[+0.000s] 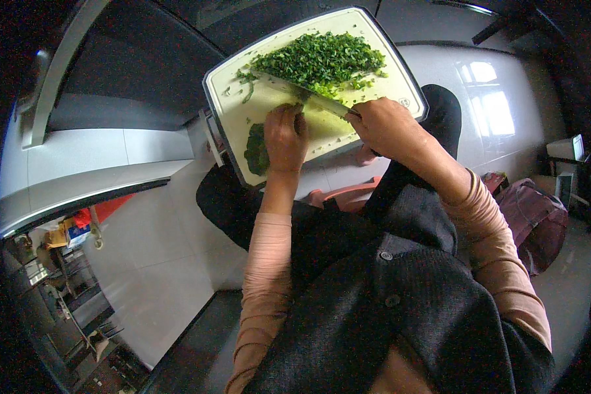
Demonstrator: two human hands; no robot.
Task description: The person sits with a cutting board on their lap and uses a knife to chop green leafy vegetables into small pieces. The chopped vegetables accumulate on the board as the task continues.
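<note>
A pale cutting board with a dark rim lies before me. Across its far part spreads a heap of finely chopped leafy greens. My right hand grips the handle of a kitchen knife, whose blade points left along the heap's near edge. Close to the blade, my left hand rests on the board with bent fingers around a small bunch of greens, mostly hidden by the fingers. A darker clump of leafy greens lies at the board's left, beside my left hand.
A pink plastic stool shows partly below the board, between my legs. A dark purple bag stands on the floor at right. Dark cabinet fronts rise beyond the board. Shelving with assorted items is at lower left.
</note>
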